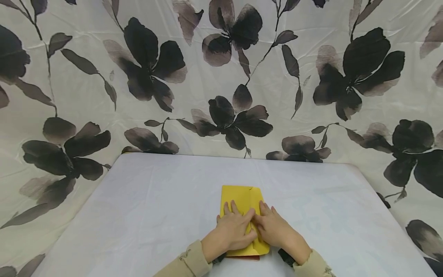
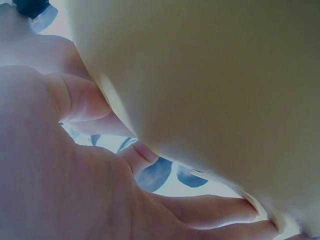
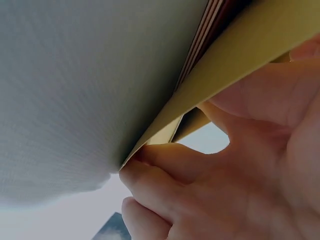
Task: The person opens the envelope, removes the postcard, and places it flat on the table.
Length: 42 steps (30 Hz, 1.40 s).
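Note:
A yellow paper envelope (image 1: 238,194) lies upright before me on the white-covered table, a lengthwise seam running down right of its middle. Spread over its left half is my left hand (image 1: 233,229), several fingers pointing away from me and the index fingertip near the seam. My right hand (image 1: 273,227) rests on the right side strip, its fingertips close to those of the left. Seen from the right wrist, the yellow paper (image 3: 240,60) stands slightly lifted along its edge, the fingers (image 3: 155,182) touching it. The fingertips' undersides are partly hidden.
Under the envelope's near end a reddish-brown edge (image 1: 247,257) peeks out; the right wrist view shows thin stacked layers (image 3: 200,42) there. White cloth (image 1: 155,207) covers the table. Behind it hangs a floral curtain (image 1: 194,77).

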Tool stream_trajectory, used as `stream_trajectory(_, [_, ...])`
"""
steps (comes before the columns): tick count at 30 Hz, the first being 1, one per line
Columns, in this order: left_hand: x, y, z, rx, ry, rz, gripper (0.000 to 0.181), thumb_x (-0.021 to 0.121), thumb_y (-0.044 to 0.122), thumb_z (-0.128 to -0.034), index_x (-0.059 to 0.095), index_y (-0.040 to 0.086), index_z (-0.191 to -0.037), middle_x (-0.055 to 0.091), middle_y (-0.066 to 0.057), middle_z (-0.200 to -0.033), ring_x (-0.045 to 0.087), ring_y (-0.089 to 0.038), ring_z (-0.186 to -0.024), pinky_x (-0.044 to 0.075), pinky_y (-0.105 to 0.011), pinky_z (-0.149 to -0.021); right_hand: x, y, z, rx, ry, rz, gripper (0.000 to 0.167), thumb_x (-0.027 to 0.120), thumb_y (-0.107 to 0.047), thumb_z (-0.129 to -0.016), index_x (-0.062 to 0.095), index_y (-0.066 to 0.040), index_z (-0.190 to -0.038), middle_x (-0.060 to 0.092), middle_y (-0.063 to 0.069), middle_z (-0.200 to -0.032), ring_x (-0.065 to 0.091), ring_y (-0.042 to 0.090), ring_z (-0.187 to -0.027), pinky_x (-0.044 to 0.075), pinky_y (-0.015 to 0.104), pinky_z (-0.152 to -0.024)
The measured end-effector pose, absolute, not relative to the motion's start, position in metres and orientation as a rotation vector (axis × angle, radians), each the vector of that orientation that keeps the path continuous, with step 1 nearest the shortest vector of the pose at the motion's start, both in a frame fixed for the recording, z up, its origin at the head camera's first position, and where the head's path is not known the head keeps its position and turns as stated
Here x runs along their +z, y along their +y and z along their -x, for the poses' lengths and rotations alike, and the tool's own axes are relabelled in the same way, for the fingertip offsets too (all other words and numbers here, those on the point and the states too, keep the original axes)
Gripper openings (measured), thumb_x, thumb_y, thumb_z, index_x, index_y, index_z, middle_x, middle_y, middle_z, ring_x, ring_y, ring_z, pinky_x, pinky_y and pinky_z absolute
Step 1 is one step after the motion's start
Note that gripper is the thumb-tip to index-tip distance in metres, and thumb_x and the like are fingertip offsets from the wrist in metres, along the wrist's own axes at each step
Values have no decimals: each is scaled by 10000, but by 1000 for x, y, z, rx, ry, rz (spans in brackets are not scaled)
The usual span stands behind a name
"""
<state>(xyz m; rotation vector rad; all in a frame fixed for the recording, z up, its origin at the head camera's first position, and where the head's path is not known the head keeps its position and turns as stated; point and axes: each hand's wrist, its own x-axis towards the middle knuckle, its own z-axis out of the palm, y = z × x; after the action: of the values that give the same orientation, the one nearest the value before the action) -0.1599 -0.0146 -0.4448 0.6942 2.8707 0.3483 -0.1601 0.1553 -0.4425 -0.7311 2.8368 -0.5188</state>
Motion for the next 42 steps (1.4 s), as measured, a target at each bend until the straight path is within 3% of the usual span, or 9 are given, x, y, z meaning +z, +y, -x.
stream_trajectory(4, [-446,-14,160,315,2871,-695,361,451,481,-900,457,247,-1175,394,-412,-1415,356,-630,-1287,473,-718,-781,-444,155,160,-552,2852,695,355,571,-53,-975,635,-48,-1324,377,404,-1436,355,520,-1361,267,648,-1089])
stream_trajectory(14, [-444,-15,160,259,2864,-705,475,519,536,-897,452,271,-1286,418,-404,-1403,385,-619,-1277,497,-684,-783,-446,154,161,-563,2893,697,294,583,-52,-966,700,-62,-1235,415,401,-1409,393,519,-1337,284,645,-1082])
stream_trajectory(35, [-440,-19,163,291,2865,-787,382,542,521,-886,483,273,-1170,460,-413,-1355,410,-637,-1241,540,-634,-691,-449,156,164,-582,2891,681,261,591,-71,-963,723,-30,-1184,424,396,-1404,401,500,-1340,288,633,-1086])
stream_trajectory(42, [-440,-17,161,291,2864,-744,467,553,582,-896,488,348,-1295,435,-406,-1386,392,-635,-1260,532,-642,-732,-442,161,166,-659,2824,587,288,603,-86,-978,690,-31,-1247,420,309,-1466,376,430,-1386,269,593,-1117])
